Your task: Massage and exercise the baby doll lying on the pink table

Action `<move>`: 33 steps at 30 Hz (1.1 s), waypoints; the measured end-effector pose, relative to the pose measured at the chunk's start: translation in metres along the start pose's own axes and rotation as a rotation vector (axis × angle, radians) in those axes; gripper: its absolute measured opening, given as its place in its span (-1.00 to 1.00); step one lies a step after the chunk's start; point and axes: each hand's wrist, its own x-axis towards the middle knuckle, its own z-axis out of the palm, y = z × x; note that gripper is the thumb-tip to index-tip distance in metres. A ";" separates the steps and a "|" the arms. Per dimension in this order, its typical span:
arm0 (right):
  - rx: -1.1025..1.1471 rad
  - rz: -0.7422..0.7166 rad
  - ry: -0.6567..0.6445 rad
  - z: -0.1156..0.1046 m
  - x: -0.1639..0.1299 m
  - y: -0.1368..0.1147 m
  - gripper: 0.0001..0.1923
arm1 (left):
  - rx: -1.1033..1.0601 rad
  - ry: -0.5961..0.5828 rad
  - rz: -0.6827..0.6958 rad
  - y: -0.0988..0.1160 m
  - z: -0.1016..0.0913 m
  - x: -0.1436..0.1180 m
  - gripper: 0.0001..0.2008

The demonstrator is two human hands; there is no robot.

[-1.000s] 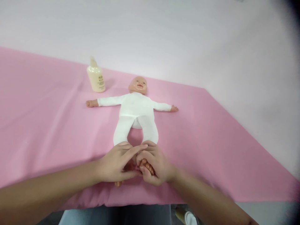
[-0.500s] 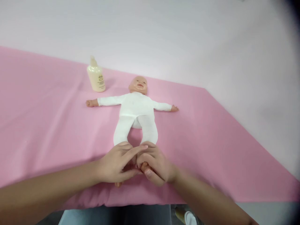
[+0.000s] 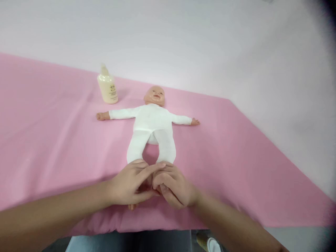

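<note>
Worktop (image 3: 47, 140) under a smooth pink cloth; baby doll in a white soft bodysuit (image 3: 152, 122), supine at centre, arms spread, legs toward the near edge; left hand (image 3: 131, 183) and right hand (image 3: 174, 185), together, each closed round one doll foot at the near edge; cream plastic lotion bottle (image 3: 107, 87), upright, beyond the doll's arm, apart.

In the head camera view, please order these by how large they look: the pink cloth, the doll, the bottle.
1. pink cloth, by far the largest.
2. doll, its feet hidden under the left hand and right hand.
3. bottle, smallest, though it stands farthest from the camera.
</note>
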 end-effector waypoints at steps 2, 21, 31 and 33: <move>0.014 -0.028 0.052 0.001 0.000 0.001 -0.88 | -0.005 -0.012 -0.013 0.000 0.000 -0.001 -0.29; 0.268 0.082 0.100 -0.004 0.001 -0.003 -0.67 | 0.067 0.008 0.022 -0.001 0.003 -0.001 -0.50; 0.364 0.253 0.062 -0.006 0.000 -0.006 -0.66 | 0.082 0.049 0.082 -0.001 0.003 0.000 -0.57; 0.324 0.197 0.068 -0.006 0.002 -0.005 -0.67 | 0.061 0.043 0.085 0.000 0.002 0.000 -0.57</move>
